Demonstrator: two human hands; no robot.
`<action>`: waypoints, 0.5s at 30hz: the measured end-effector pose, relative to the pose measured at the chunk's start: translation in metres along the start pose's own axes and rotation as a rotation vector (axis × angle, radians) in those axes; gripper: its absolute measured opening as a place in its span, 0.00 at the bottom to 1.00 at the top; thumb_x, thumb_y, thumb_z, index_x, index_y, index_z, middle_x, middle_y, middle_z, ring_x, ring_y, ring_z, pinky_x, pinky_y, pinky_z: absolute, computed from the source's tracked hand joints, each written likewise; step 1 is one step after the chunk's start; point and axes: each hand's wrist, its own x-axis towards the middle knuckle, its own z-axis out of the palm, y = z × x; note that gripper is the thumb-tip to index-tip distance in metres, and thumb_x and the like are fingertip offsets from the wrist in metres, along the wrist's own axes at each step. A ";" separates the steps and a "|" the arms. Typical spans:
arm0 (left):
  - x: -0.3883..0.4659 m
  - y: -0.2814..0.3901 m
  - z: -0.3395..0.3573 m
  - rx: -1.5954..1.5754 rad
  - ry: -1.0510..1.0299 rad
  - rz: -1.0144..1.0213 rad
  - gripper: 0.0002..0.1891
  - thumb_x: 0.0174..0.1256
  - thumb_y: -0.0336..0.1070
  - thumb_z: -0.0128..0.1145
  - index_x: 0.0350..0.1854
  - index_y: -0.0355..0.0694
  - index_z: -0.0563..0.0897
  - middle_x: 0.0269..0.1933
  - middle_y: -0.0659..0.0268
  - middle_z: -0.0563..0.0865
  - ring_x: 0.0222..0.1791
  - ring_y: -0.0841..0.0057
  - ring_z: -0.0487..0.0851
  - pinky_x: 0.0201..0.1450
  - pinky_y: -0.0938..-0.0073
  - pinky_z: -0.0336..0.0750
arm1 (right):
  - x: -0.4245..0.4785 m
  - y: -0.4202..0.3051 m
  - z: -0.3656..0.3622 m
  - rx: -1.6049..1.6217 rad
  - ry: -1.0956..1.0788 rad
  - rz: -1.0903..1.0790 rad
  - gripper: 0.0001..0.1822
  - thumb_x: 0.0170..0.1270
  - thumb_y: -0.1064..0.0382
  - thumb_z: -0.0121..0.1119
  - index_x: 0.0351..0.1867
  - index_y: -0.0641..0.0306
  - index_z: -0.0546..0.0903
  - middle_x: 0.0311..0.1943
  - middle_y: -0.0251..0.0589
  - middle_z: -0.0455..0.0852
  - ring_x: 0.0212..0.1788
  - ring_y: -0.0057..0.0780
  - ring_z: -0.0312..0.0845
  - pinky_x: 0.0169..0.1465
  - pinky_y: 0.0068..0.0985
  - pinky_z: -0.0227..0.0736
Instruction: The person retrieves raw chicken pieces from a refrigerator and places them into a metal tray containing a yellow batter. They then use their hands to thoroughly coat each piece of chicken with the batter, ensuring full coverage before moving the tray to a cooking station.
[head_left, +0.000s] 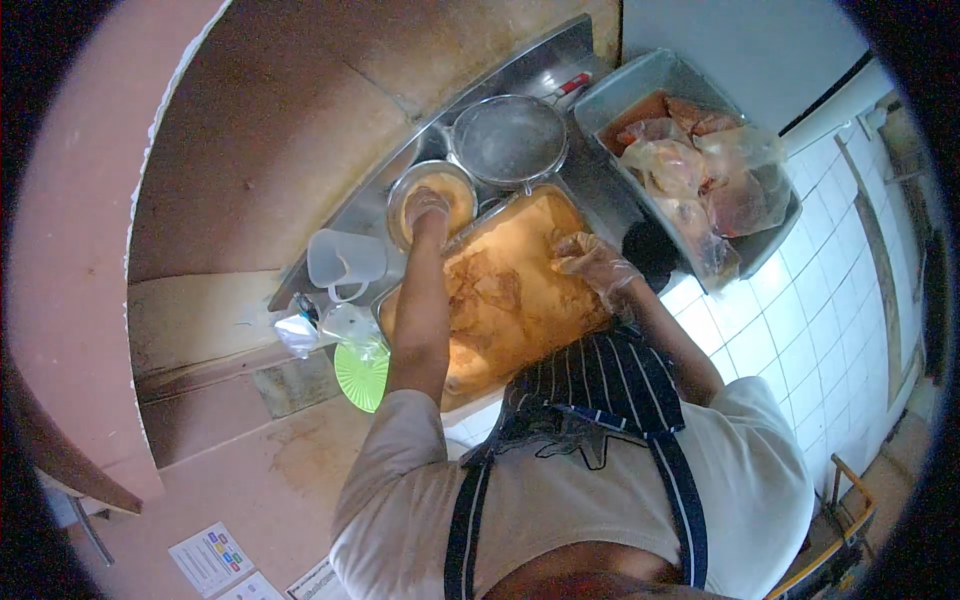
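Note:
My left hand (427, 208), in a clear plastic glove, reaches into a round metal bowl (395, 217) of pale orange mixture. Its fingertips are sunk out of sight, so what they hold cannot be told. Below the bowl lies a large rectangular tray (496, 204) filled with orange-tan powder (525, 240), probably seasoned flour. Darker, damp-looking patches (487, 289) show in its middle. Over the tray's right part is my right hand (592, 261), also gloved, its fingers bent down at the powder. Whether anything is between them is unclear.
Behind the tray rests a round mesh sieve (510, 139), near a red-handled utensil (574, 84). A grey tub (600, 112) with bagged food, apparently raw meat (675, 161), stands at right. A translucent jug (346, 259), plastic bags (349, 322) and a green ribbed plastic item (361, 379) are at left.

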 end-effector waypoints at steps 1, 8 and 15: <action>0.003 -0.008 0.000 0.017 0.000 0.023 0.15 0.60 0.46 0.58 0.40 0.42 0.87 0.46 0.56 0.88 0.50 0.60 0.85 0.53 0.63 0.78 | -0.009 -0.019 0.011 -0.019 0.027 0.033 0.15 0.54 0.67 0.71 0.42 0.59 0.79 0.39 0.32 0.81 0.44 0.25 0.77 0.50 0.25 0.73; 0.034 -0.045 -0.008 0.184 0.036 0.217 0.18 0.61 0.48 0.58 0.43 0.40 0.87 0.48 0.54 0.87 0.50 0.58 0.85 0.52 0.61 0.78 | 0.010 0.013 -0.001 -0.036 0.010 -0.069 0.16 0.54 0.68 0.71 0.43 0.60 0.79 0.41 0.32 0.81 0.44 0.25 0.76 0.50 0.25 0.73; -0.008 -0.065 -0.057 0.077 -0.037 0.128 0.19 0.56 0.53 0.61 0.41 0.44 0.88 0.44 0.54 0.88 0.42 0.56 0.86 0.46 0.59 0.80 | 0.019 0.034 -0.012 -0.202 -0.006 -0.124 0.18 0.59 0.61 0.67 0.50 0.60 0.78 0.46 0.38 0.82 0.48 0.30 0.79 0.50 0.28 0.75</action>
